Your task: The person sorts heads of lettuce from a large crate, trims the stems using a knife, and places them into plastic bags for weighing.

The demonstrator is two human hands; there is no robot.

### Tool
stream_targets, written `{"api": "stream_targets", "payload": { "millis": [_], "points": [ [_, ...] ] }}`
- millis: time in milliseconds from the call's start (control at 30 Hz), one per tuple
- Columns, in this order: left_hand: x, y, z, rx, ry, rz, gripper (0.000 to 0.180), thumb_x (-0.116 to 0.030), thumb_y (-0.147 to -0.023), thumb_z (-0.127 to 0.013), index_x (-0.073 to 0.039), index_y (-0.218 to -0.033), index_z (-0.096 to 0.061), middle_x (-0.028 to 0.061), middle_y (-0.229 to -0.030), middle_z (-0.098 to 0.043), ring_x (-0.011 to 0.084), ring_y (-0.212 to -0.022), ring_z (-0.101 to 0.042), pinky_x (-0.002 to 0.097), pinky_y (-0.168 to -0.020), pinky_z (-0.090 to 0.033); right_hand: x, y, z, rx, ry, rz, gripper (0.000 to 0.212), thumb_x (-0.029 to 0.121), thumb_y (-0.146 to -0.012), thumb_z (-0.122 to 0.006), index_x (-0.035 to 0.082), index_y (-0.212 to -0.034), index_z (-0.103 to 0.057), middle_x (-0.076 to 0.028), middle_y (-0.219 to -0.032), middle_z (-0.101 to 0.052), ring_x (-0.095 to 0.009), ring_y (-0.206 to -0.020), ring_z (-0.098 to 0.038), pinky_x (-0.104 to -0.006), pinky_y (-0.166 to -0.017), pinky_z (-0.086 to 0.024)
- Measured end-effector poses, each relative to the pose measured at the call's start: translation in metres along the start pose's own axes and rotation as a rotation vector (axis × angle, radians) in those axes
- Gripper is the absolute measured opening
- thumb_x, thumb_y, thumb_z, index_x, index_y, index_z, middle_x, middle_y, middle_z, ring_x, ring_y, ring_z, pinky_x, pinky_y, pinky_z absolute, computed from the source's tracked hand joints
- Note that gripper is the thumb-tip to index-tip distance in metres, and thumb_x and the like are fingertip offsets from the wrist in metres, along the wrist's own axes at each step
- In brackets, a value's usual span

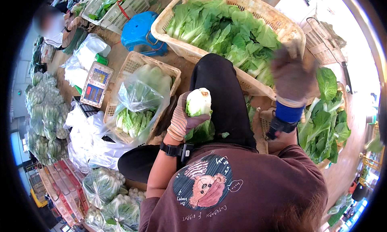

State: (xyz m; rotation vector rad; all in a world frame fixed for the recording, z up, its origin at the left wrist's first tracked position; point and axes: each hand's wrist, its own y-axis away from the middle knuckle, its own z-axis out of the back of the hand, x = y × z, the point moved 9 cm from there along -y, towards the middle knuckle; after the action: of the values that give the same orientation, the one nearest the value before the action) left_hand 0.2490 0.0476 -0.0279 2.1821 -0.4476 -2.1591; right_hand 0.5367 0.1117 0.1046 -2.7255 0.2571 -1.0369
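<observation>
My left hand (180,120), in a striped glove, is closed around a head of leafy greens (198,103) above my lap. Its pale cut base points up and away from me, and green leaves hang below my fingers. My right hand (293,76) wears a dark glove and is raised by the right end of a large cream crate (189,53). Motion smears its fingers, so their grip is unclear. Loose green heads (225,34) fill much of that crate. To my left, a smaller crate (174,70) holds a clear plastic bag (141,95) with more greens in it.
A blue stool (139,32) stands beyond the smaller crate. Left of that crate are a scale (96,83) and white plastic bags (86,137). Bagged vegetables (46,111) are piled at far left. More leafy greens (322,127) lie in a crate at right. Another person (56,30) sits at upper left.
</observation>
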Motion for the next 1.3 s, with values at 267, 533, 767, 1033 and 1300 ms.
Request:
{"api": "stream_targets", "payload": {
  "millis": [267,533,767,1033,1300],
  "points": [
    [-0.026,0.014,0.034,0.012,-0.111,-0.074,0.080,-0.013,-0.055,-0.085,-0.006,-0.123,-0.043,0.0079,-0.114,-0.055,0.0175,-0.105,-0.053,0.0318,-0.090,-0.044,-0.152,0.040,-0.053,0.310,0.412,-0.497,0.035,0.005,-0.082,-0.062,0.006,-0.116,-0.054,-0.003,-0.096,-0.054,-0.014,-0.089,-0.052,-0.0289,-0.080,-0.046],
    [-0.033,0.020,0.048,-0.069,-0.179,-0.074,0.084,-0.018,-0.053,-0.087,-0.006,-0.123,-0.043,0.0086,-0.110,-0.056,0.0196,-0.100,-0.055,0.0334,-0.088,-0.046,-0.150,0.028,-0.129,0.571,1.219,0.065,0.016,0.020,-0.075,-0.071,0.006,-0.077,-0.063,-0.012,-0.077,-0.060,-0.030,-0.068,-0.059,-0.0378,-0.060,-0.048],
    [-0.025,0.029,0.056,-0.102,-0.105,-0.123,0.086,-0.019,-0.051,-0.088,-0.007,-0.123,-0.043,0.0101,-0.110,-0.056,0.0207,-0.100,-0.055,0.0328,-0.087,-0.046,-0.151,-0.010,-0.002,-0.060,0.759,-0.415,0.012,0.009,-0.087,-0.063,0.001,-0.096,-0.064,0.004,-0.077,-0.058,-0.007,-0.070,-0.051,-0.0238,-0.063,-0.045],
    [0.043,0.095,0.139,-0.360,0.589,0.061,0.082,-0.032,-0.067,-0.075,-0.004,-0.133,-0.036,0.0155,-0.126,-0.050,0.0294,-0.110,-0.054,0.0437,-0.092,-0.048,-0.152,-0.100,0.001,0.468,1.807,-0.140,0.033,0.011,-0.086,-0.059,0.012,-0.119,-0.055,-0.010,-0.105,-0.058,-0.016,-0.074,-0.058,-0.0261,-0.067,-0.047],
    [0.036,0.089,0.136,-0.308,0.707,0.032,0.085,-0.058,-0.075,-0.061,-0.005,-0.136,-0.035,0.0143,-0.129,-0.049,0.0327,-0.115,-0.050,0.0496,-0.097,-0.042,-0.331,-0.173,-0.004,1.118,1.908,0.070,0.034,0.021,-0.080,-0.063,0.010,-0.112,-0.057,-0.014,-0.110,-0.058,-0.033,-0.101,-0.056,-0.0416,-0.084,-0.047]
  ]
}}
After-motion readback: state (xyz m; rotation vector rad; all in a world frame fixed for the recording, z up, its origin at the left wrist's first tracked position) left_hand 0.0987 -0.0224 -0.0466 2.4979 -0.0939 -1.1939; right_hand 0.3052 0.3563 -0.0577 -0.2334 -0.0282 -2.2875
